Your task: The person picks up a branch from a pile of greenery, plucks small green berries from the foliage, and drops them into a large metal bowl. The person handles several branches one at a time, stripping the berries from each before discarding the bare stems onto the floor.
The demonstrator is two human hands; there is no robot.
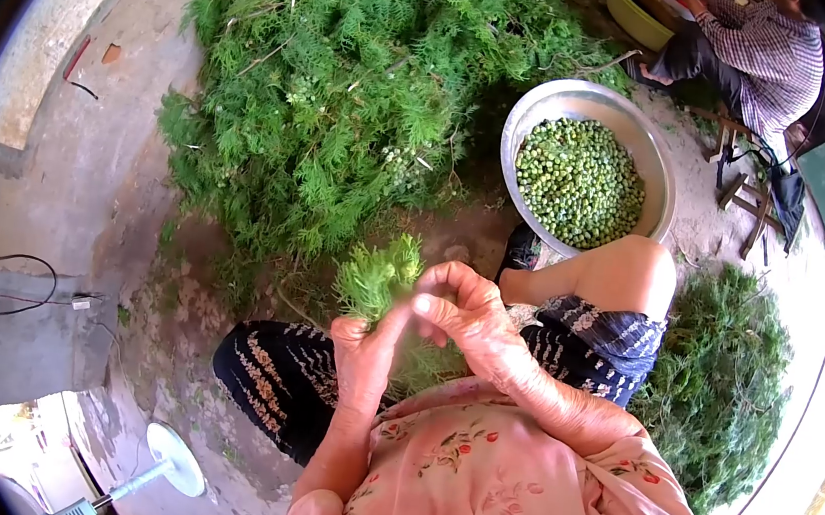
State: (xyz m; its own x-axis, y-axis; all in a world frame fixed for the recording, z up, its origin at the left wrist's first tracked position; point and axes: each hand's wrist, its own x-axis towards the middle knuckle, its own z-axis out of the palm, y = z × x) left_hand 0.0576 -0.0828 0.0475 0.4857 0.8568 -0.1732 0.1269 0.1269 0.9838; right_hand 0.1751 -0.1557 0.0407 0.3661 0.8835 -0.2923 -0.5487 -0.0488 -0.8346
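Note:
My left hand (pixel 363 355) is closed around a feathery green conifer sprig (pixel 377 276), whose tips stand up above the fingers. Just to its right, my right hand (pixel 473 326) meets it at the fingertips, with thumb and forefinger pinched together beside the sprig. Whatever lies in that pinch is hidden or too small to make out. Wispy greenery (pixel 424 366) hangs beneath both hands, over my lap. Beyond my bent knee, a wide metal basin (pixel 663 188) holds many small round green cones or fruits (pixel 581 182).
A large heap of green branches (pixel 319 97) lies ahead, and a second pile (pixel 718 385) sits at right. Another person (pixel 765 58) in a checked shirt works near a yellow tub (pixel 631 14). A wooden stool (pixel 752 208), a cable (pixel 53 285) and a white fan (pixel 175 459) stand around.

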